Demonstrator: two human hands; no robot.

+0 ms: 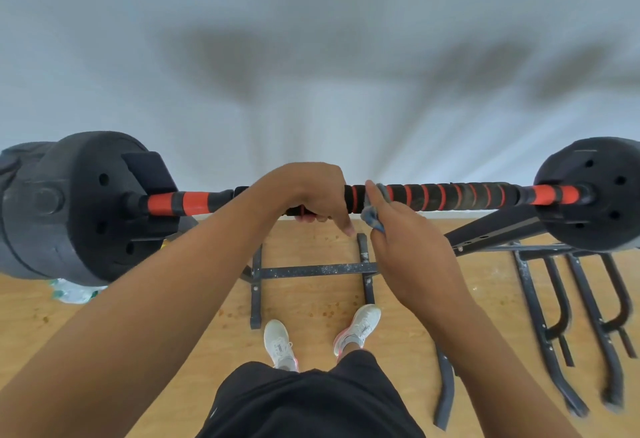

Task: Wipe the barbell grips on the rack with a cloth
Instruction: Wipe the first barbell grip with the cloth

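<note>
A barbell (pixel 450 196) with a black grip wound in red stripes lies across the rack at chest height, black weight plates (pixel 79 205) on both ends. My left hand (pixel 308 191) is wrapped around the bar near its middle. Just to the right, my right hand (pixel 412 247) presses a small grey-blue cloth (pixel 375 212) against the striped grip, thumb over the top of the bar. The cloth is mostly hidden under my fingers.
The dark metal rack frame (pixel 311 269) stands on the wooden floor below the bar, with more bent steel legs (pixel 561 299) to the right. My white shoes (pixel 280 344) are close to the frame. A white wall lies behind. Plastic bottles (pixel 74 293) sit under the left plate.
</note>
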